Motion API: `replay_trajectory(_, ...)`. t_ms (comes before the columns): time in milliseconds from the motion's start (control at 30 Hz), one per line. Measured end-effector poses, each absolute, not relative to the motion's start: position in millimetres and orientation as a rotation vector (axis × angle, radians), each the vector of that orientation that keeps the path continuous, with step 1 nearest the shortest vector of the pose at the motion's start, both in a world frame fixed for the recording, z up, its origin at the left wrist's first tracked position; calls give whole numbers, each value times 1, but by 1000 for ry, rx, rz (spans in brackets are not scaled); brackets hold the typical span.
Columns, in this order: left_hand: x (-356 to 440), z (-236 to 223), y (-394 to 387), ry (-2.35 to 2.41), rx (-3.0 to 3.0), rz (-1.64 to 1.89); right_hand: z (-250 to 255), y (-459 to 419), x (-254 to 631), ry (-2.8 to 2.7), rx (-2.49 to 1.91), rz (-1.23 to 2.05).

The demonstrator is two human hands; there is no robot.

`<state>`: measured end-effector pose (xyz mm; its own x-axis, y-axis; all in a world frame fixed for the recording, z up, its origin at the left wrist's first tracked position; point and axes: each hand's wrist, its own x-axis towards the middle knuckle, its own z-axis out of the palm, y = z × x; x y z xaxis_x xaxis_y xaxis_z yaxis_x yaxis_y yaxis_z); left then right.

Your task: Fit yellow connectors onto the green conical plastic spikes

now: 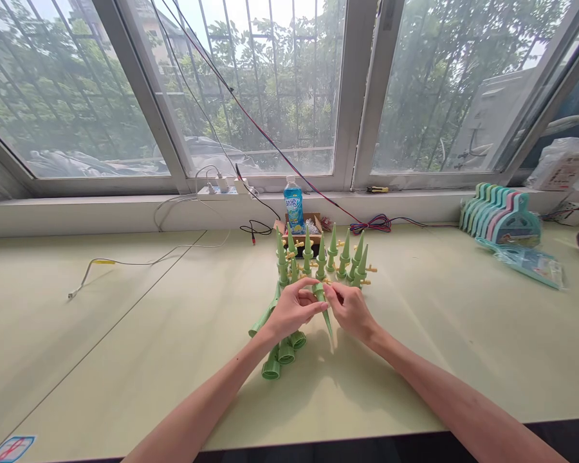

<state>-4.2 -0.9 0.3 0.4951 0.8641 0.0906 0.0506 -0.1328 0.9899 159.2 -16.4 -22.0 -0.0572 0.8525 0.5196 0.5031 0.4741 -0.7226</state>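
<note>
A green plant watering spike (325, 315) hangs point down between my hands, its pointed end toward the table's front edge. My left hand (296, 307) grips it near its wide collar, thumb on the near side and fingers behind. At its right side my right hand (348, 308) is closed in a pinch by the collar; a bit of yellow shows just above those fingertips, but what they hold is hidden. Behind my hands several green spikes with yellow valves (346, 256) stand point up. More green spikes (286, 351) lie at the left, their round threaded openings facing me.
At the back, a small cardboard box (313, 222) stands beside a blue-labelled bottle (294, 204). A coiled red and black cable (377, 223) lies near the sill. Pastel plastic pieces (504, 215) stand at the right. A white cable (135, 262) crosses the left side of the table (463, 347).
</note>
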Motion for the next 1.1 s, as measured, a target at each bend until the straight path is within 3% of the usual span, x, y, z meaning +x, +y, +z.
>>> replay_trajectory(633,-5,-3,-1,898,1722,892,-23,-14,161,-1694,-1165,530)
replay_trajectory(1100,-10,-4,3,1425,2061,834,-29,-3,177,-1747,-1283,345)
